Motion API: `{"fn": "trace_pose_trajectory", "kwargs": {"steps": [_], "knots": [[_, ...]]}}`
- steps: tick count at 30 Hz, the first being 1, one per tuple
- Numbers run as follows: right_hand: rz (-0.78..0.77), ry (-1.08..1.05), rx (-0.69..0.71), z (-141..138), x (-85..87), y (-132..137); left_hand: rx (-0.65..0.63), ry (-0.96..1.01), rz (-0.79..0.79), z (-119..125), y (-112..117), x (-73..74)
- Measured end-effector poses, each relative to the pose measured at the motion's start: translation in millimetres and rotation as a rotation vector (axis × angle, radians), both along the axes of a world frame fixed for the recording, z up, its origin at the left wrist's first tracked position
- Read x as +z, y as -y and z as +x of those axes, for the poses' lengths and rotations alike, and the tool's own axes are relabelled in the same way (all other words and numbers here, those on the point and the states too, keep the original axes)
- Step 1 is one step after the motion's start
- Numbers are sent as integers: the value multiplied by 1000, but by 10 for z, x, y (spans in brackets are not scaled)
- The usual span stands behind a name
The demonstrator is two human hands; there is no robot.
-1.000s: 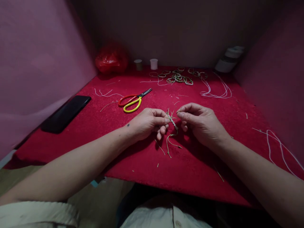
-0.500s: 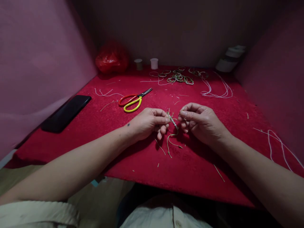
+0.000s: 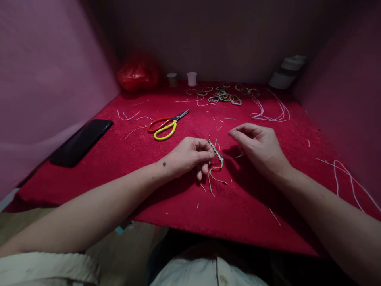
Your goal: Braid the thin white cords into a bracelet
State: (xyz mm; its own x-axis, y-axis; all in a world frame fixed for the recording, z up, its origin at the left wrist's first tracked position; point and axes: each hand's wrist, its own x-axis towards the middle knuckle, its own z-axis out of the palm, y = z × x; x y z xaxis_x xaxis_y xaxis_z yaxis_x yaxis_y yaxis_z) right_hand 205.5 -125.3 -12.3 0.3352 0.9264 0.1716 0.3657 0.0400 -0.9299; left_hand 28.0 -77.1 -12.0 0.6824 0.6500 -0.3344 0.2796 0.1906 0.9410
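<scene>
A braided cord bracelet (image 3: 218, 155), pale green and white, is pinched between the thumb and fingers of my left hand (image 3: 192, 157). Its knotted tail ends (image 3: 214, 178) hang down toward the red cloth. Thin loose strands stick out from the braid's upper part. To the right, my right hand (image 3: 258, 145) is closed, thumb and index finger pressed together. A thin cord (image 3: 233, 157) runs from the braid to the lower fingers of that hand; its end is hidden there. Scissors (image 3: 166, 126) with one red and one yellow handle lie beyond my left hand.
A black phone (image 3: 81, 143) lies left on the red cloth (image 3: 178, 202). Finished-looking cord loops (image 3: 223, 97), white cords (image 3: 272, 118), two small spools (image 3: 192, 79), a red plastic bag (image 3: 138, 73) and a white bottle (image 3: 287, 73) are at the back. Cord scraps are scattered about.
My right hand has moved away from the braid, right and slightly up, with a thin cord stretching between. My left hand keeps its pinch on the bracelet.
</scene>
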Motion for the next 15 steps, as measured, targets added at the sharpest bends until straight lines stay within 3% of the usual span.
{"fn": "trace_pose_trajectory", "kwargs": {"steps": [5,10,15], "knots": [[1,250,151,-64,48,8,-29,-41,37,21,46,2],[-87,111,195,-135,8,0,-53,-50,80,39,62,-10],[-74,47,208,-157,-9,15,-64,-62,90,49,69,6]]}}
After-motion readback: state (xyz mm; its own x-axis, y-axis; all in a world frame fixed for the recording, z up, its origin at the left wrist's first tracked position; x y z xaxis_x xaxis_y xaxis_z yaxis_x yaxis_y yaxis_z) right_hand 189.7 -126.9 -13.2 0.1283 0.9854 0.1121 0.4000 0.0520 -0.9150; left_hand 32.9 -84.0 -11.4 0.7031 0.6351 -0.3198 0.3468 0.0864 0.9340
